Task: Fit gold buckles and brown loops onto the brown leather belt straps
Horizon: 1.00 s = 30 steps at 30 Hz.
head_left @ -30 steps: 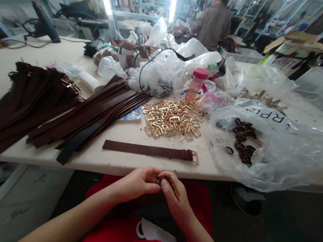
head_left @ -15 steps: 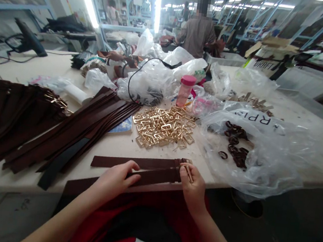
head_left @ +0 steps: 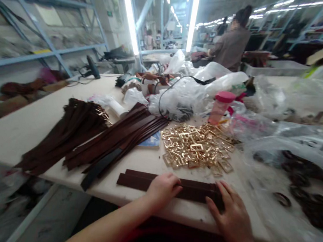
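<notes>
Two dark brown leather straps [head_left: 139, 182] lie side by side near the table's front edge. My left hand [head_left: 163, 192] rests over their middle, its fingers curled together at the straps. At their right end, my right hand [head_left: 231, 212] has thumb and fingers spread around the strap ends and touches them. Behind the straps is a pile of gold rectangular buckles [head_left: 196, 147]. Bundles of brown straps [head_left: 111, 142] lie to the left, with a black strap [head_left: 103, 167] beside them. Small brown loops [head_left: 298, 177] sit in a clear plastic bag at the right.
A pink-lidded jar [head_left: 221, 106] stands behind the buckles, near heaped plastic bags [head_left: 179, 93]. The white table [head_left: 9, 133] has a black stand [head_left: 93, 67] at its far left. A person [head_left: 232, 43] stands across the table.
The view has turned left. The straps now lie together on the table. My right hand has opened from its pinch at the buckle end, and my left hand has moved onto the straps.
</notes>
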Available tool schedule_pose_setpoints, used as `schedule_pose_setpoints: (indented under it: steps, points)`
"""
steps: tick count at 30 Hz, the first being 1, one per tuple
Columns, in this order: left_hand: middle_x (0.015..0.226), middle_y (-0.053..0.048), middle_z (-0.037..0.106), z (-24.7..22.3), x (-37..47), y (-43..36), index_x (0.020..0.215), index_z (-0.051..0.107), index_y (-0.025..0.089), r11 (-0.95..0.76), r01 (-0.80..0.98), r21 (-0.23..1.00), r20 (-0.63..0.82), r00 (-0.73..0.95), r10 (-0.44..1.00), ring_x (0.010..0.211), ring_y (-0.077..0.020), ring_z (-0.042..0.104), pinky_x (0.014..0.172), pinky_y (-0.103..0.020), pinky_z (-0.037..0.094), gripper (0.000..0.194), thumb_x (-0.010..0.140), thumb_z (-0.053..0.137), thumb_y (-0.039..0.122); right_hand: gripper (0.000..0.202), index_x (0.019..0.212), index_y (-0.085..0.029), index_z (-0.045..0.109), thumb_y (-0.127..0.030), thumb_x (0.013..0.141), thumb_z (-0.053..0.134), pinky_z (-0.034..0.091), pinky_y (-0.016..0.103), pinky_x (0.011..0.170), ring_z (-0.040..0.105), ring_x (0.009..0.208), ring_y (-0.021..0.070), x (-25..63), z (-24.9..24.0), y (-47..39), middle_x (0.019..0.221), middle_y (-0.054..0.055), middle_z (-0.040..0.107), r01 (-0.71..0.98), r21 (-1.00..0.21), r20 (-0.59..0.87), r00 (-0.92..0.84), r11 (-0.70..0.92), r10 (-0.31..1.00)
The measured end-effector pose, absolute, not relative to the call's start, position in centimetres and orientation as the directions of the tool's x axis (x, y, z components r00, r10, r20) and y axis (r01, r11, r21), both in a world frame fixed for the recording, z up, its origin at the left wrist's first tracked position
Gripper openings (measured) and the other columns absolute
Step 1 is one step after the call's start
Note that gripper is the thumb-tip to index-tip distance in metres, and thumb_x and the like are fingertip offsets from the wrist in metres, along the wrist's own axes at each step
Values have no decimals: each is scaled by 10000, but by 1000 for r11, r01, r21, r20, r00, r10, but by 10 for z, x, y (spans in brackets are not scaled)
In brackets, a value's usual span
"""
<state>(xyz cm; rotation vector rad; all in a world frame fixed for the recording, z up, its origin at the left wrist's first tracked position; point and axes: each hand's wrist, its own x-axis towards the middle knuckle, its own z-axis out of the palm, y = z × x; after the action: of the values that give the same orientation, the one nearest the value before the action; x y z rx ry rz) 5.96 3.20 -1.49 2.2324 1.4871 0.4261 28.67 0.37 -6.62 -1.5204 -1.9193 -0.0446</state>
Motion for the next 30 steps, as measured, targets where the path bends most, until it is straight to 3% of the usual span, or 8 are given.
schedule_pose_setpoints:
  steps: [3,5,9,13,18,22,27,30]
  points:
    - [827,-30,623,-18,54,41,859,622,192,-391,804,449,85,397,914,771,-161,572,693,-258,454,183,799,541,345,497,1244,-192,431,-469,831,423,401,477,901,466,1106,319,290,-73,6,1203,143,486,853,-365,584,-102,373,805]
    - [883,-35,625,-9,34,52,896,614,189,-380,836,395,141,354,925,834,-160,572,756,-258,452,224,814,518,374,562,1266,-191,410,-510,805,449,394,484,913,460,1115,333,291,-74,3,1237,144,456,851,-395,625,-27,346,780]
    - [1032,-39,607,25,-34,88,994,588,201,-78,989,129,151,58,987,955,-156,551,870,-255,407,231,848,469,335,697,1297,-149,376,-605,772,420,398,484,918,480,1085,340,288,-75,0,1226,157,463,851,-452,623,89,265,777]
    - [1112,-140,569,41,-95,129,1141,507,126,127,991,30,171,-130,977,998,-231,545,865,-351,406,330,851,448,273,651,1260,-142,412,-591,789,391,402,485,909,502,1053,334,289,-79,3,1183,154,500,856,-442,633,87,267,769]
    - [1044,-147,591,33,-119,153,1039,558,137,272,962,-34,119,-267,956,974,-268,563,805,-357,433,368,738,607,342,559,1206,-147,447,-533,803,416,421,469,885,517,1020,309,289,-80,7,1138,147,519,850,-452,666,121,269,736]
    - [989,-153,606,35,-119,153,934,576,130,276,960,-37,91,-272,958,936,-282,581,757,-344,444,331,712,618,371,494,1176,-144,453,-476,810,435,424,467,877,508,1023,295,285,-76,8,1111,147,519,836,-480,649,136,265,748]
    - [916,-112,622,54,-106,125,950,532,127,157,988,-11,89,-155,984,830,-239,607,681,-282,425,260,830,429,334,407,1153,-163,462,-379,808,472,397,483,904,484,1052,279,282,-57,1,1115,133,509,814,-515,661,176,270,729]
    - [844,-69,623,69,-91,92,944,510,160,3,999,47,99,-7,995,783,-221,599,666,-271,405,245,815,427,352,329,1120,-194,482,-329,820,473,431,430,859,534,923,222,271,-33,-6,1038,96,536,707,-644,595,224,292,772]
